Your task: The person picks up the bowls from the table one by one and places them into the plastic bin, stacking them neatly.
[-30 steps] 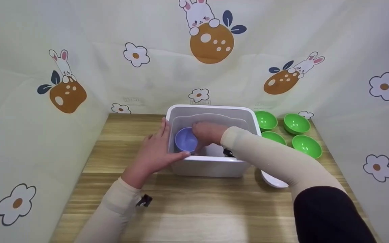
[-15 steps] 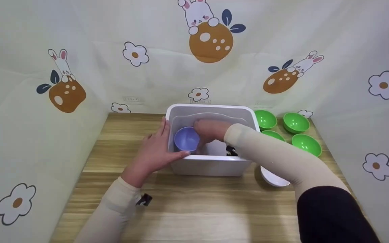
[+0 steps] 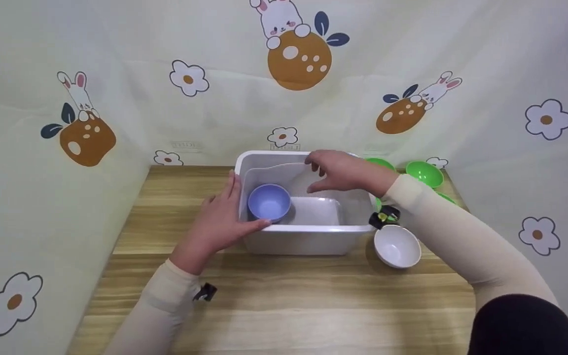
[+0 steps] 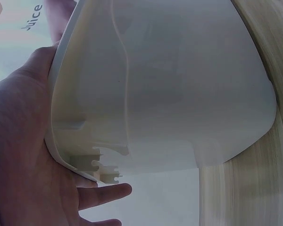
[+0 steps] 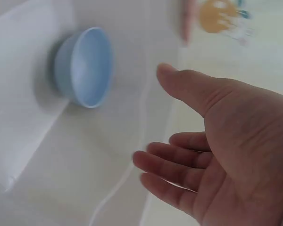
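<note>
A white plastic bin (image 3: 296, 241) stands on the table. My left hand (image 3: 212, 231) rests against its near left corner; the thumb lies along the front rim and the straight fingers reach along the left side. In the left wrist view the left hand (image 4: 33, 141) touches the bin's outer wall (image 4: 170, 94). A blue bowl (image 3: 269, 203) sits upright inside the bin at its left end. My right hand (image 3: 340, 170), loosely spread and holding nothing, is above the bin's right half. In the right wrist view the right hand (image 5: 226, 141) is apart from the blue bowl (image 5: 92, 68).
To the right of the bin's front corner stands a white bowl (image 3: 397, 246). Several green bowls, one of them this green bowl (image 3: 424, 173), are at the back right, partly hidden by the right arm. Patterned cloth (image 3: 234, 113) walls in the wooden table (image 3: 284, 305).
My right hand has let go of the blue bowl and moved up and to the right. The bowl stays at the bin's left end. The left hand keeps its place on the bin.
</note>
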The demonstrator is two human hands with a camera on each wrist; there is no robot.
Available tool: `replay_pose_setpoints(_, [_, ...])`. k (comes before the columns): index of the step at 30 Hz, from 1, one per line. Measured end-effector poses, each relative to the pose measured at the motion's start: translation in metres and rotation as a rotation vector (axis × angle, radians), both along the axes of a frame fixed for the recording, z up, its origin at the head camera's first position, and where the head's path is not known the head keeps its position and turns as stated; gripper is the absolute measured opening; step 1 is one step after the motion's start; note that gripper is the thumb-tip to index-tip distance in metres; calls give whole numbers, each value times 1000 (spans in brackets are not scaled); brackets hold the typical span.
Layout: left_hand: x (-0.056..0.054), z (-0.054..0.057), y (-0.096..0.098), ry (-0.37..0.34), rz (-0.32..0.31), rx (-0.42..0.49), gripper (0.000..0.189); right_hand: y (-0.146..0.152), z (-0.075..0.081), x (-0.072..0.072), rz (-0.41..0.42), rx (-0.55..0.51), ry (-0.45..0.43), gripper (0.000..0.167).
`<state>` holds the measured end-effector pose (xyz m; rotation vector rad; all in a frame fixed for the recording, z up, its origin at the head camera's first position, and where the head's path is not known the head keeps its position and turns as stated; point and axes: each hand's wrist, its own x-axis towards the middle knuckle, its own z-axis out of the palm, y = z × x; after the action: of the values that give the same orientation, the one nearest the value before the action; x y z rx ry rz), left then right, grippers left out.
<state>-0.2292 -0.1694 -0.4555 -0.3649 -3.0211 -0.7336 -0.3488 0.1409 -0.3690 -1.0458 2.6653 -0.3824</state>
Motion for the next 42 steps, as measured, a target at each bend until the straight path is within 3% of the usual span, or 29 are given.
replay_pose_setpoints(6, [0,1,-2,10,6,-28,143,53,12,23,-80,-254,41,55])
replay_pose_setpoints(12, [0,3,2,23,1,-6,144,106,-6,46,-161,-395,126,46])
replay_pose_setpoints(24, [1,3,1,18,5,12,148,159,-52,77,-265,-482,184,35])
replay_pose_setpoints(30, [1,2,3,8,3,0,147,180,-83,94,-293,-528,196,32])
replay_pose_setpoints(42, [0,3,2,11,2,4,143,214,-136,120,-329,-551,197,49])
